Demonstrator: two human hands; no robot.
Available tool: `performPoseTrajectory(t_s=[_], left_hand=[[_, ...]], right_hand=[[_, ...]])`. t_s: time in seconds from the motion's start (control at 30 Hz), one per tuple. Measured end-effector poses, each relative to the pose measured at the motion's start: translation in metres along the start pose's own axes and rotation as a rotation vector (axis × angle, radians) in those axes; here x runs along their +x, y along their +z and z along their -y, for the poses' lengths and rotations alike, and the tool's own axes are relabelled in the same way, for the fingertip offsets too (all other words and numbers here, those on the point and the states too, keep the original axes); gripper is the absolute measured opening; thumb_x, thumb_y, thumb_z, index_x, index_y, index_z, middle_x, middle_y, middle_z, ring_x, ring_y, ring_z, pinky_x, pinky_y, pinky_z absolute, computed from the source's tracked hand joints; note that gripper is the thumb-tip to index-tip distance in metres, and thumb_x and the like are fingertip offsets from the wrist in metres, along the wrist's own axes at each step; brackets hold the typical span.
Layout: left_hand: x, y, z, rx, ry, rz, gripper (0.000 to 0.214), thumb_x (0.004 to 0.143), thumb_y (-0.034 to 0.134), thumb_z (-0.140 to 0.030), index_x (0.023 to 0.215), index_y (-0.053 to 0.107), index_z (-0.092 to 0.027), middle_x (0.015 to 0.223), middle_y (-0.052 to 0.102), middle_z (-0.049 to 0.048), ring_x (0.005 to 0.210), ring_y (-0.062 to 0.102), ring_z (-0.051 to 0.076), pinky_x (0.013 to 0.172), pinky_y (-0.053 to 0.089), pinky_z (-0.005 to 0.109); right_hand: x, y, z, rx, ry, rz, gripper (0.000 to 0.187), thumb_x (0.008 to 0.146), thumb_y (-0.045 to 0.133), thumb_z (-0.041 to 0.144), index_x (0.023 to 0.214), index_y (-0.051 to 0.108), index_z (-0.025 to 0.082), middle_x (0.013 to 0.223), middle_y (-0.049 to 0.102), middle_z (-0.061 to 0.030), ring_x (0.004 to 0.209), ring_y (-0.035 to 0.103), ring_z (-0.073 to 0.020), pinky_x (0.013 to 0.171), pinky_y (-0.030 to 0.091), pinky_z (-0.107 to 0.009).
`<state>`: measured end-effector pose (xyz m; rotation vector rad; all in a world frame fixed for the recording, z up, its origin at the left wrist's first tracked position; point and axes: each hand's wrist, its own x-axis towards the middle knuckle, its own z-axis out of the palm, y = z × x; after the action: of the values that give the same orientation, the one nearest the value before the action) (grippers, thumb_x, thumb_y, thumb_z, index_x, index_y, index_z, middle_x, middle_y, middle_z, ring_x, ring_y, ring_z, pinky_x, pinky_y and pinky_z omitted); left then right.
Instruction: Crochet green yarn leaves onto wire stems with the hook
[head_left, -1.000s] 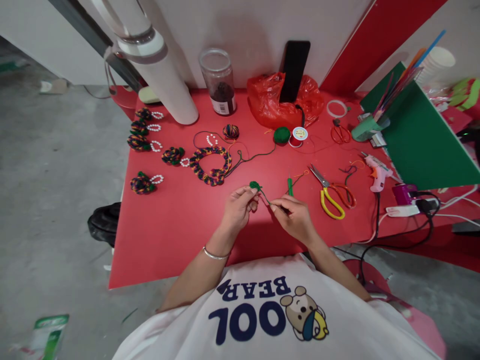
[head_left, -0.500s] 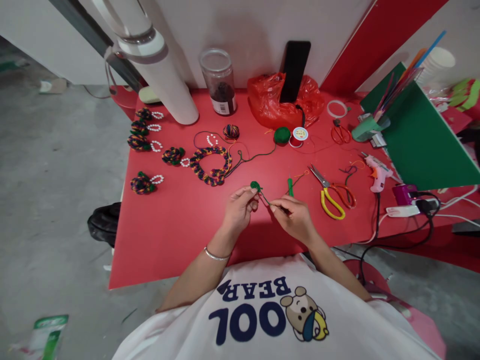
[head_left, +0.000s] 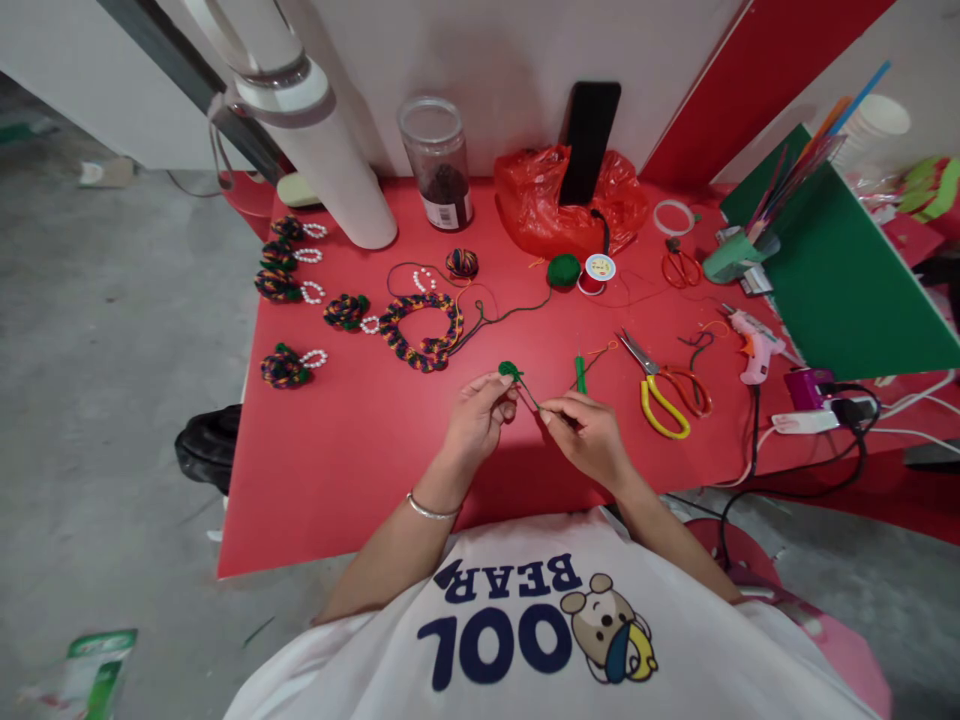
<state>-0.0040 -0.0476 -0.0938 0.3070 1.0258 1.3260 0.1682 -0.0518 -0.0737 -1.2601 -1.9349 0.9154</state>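
Note:
My left hand pinches a small green crocheted piece between thumb and fingertips, just above the red table. A dark strand of yarn runs from that piece to my right hand, whose thumb and fingers are closed on its end. Right beside my right hand lies a tool with a green handle, with loose thread near it. Farther left rests a multicoloured crocheted strip, curled into an open ring. A green yarn ball sits behind my hands.
Yellow-and-orange-handled scissors and a pink glue gun lie to the right. Several crocheted flowers with bead loops line the left side. At the back stand a white flask, a jar and a phone.
The green piece has shifted very slightly left and up in my left hand. Otherwise both hands stay nearly still, with the strand stretched between them.

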Motion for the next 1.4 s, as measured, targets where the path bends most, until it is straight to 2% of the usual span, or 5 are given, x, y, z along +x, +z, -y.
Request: performPoseTrajectory(t_s=[0.4, 0.57, 0.83, 1.07, 1.4], left_hand=[[-0.0006, -0.0009, 0.0027, 0.048, 0.065, -0.001, 0.027, 0.067, 0.086, -0.035, 0.067, 0.068, -0.014, 0.063, 0.063, 0.0008, 0.048, 0.052, 0.007, 0.043, 0.037, 0.021], [-0.0006, -0.0003, 0.0027, 0.024, 0.023, 0.003, 0.027, 0.064, 0.086, -0.035, 0.067, 0.069, -0.015, 0.063, 0.063, 0.0009, 0.049, 0.052, 0.008, 0.043, 0.037, 0.021], [-0.0015, -0.0003, 0.0046, 0.054, 0.032, 0.031, 0.024, 0.071, 0.083, -0.033, 0.067, 0.067, -0.015, 0.064, 0.061, 0.0015, 0.050, 0.051, 0.008, 0.044, 0.037, 0.022], [0.0003, 0.0020, 0.0017, -0.062, -0.028, -0.012, 0.026, 0.070, 0.081, -0.036, 0.068, 0.065, -0.016, 0.062, 0.063, 0.0030, 0.052, 0.053, 0.011, 0.044, 0.035, 0.022], [0.0049, -0.0013, 0.0035, -0.113, -0.061, -0.050, 0.022, 0.072, 0.078, -0.029, 0.070, 0.061, -0.016, 0.060, 0.062, 0.0016, 0.051, 0.053, 0.009, 0.044, 0.032, 0.020]], right_hand=[[0.0011, -0.0012, 0.0030, 0.038, 0.049, 0.011, 0.017, 0.092, 0.061, 0.023, 0.087, 0.077, 0.021, 0.073, 0.069, -0.0024, 0.063, 0.060, -0.0145, 0.060, 0.045, -0.027], [0.0008, -0.0003, 0.0019, 0.036, 0.047, -0.003, 0.017, 0.092, 0.061, 0.022, 0.088, 0.077, 0.021, 0.074, 0.070, -0.0025, 0.064, 0.060, -0.0147, 0.061, 0.046, -0.027], [0.0005, 0.0006, 0.0002, 0.039, 0.049, -0.014, 0.017, 0.092, 0.061, 0.022, 0.089, 0.077, 0.022, 0.077, 0.071, -0.0031, 0.066, 0.062, -0.0150, 0.060, 0.046, -0.027], [0.0037, -0.0004, 0.0000, 0.033, 0.017, 0.015, 0.018, 0.093, 0.060, 0.022, 0.090, 0.078, 0.022, 0.074, 0.067, -0.0022, 0.064, 0.060, -0.0141, 0.059, 0.045, -0.027], [0.0045, 0.0023, -0.0014, 0.022, -0.011, 0.006, 0.018, 0.095, 0.059, 0.022, 0.091, 0.077, 0.021, 0.077, 0.069, -0.0034, 0.068, 0.062, -0.0149, 0.062, 0.046, -0.027]])
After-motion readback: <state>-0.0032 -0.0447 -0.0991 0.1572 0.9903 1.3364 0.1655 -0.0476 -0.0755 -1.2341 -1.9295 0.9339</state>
